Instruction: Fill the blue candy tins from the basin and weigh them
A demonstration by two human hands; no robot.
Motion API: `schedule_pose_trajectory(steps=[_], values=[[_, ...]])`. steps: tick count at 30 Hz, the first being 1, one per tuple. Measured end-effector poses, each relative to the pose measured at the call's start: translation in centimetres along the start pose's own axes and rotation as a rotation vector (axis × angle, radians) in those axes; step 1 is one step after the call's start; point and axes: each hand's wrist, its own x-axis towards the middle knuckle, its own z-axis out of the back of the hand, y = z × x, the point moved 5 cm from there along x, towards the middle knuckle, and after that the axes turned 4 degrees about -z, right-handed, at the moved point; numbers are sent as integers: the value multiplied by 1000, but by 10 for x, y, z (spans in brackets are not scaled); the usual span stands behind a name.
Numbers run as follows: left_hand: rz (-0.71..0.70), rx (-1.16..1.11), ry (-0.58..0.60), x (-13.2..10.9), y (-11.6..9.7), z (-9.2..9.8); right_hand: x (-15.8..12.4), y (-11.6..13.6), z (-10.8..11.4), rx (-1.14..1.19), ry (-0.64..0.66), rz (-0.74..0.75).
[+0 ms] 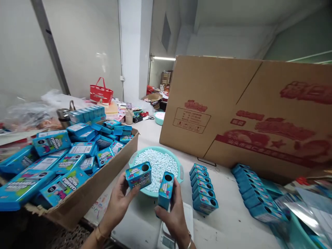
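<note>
My left hand point(119, 197) is closed around a blue candy tin point(138, 176) with a round hole in its top. In my right hand point(173, 216) is a second blue candy tin point(166, 192), held upright with its round hole facing up. Both tins are above the near side of a turquoise basin point(179, 165) full of small pale blue candies point(157, 162). Below my right hand lies a white digital scale point(188, 216), partly hidden by the hand and wrist.
At left, a cardboard box point(109, 173) is heaped with blue tins point(81, 148). Rows of tins point(204, 204) with open holes stand on the white table point(223, 228) at right. A large carton point(220, 103) rises behind. Another turquoise tub point(298, 228) sits at the right edge.
</note>
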Motion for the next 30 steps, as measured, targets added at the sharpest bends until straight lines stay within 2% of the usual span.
schedule_pose_trajectory(steps=[2,4,6,8,11,13,14,16,17,19,21,23,25,27,30], values=[[47,16,-85,-11,12,-11,-1,-1,-6,-130,-99,63],[97,-20,-115,-25,23,-22,0,0,-17,-260,-152,142],[80,-52,-119,-36,29,-29,1,0,-33,-334,-141,188],[29,-32,-175,-39,32,-30,2,1,-52,-329,-81,191],[16,79,-402,-28,34,-16,8,2,-74,-224,-14,110],[22,150,-530,-14,34,0,24,2,-79,-142,45,27],[22,185,-563,-6,33,9,38,1,-80,-125,110,0],[35,295,-551,11,28,28,80,-1,-76,-164,251,20],[48,379,-501,21,23,36,105,-3,-71,-229,290,70],[47,610,-345,40,10,44,162,-11,-59,-409,243,215],[-37,884,-178,61,-8,40,214,-31,-57,-534,300,191],[-120,1162,-6,86,-21,23,249,-52,-61,-557,367,124],[-105,1415,194,115,-17,2,266,-68,-64,-534,385,71],[-27,1574,401,142,1,-16,269,-78,-59,-505,377,15],[32,1565,601,170,34,-37,261,-88,-35,-429,297,-162]])
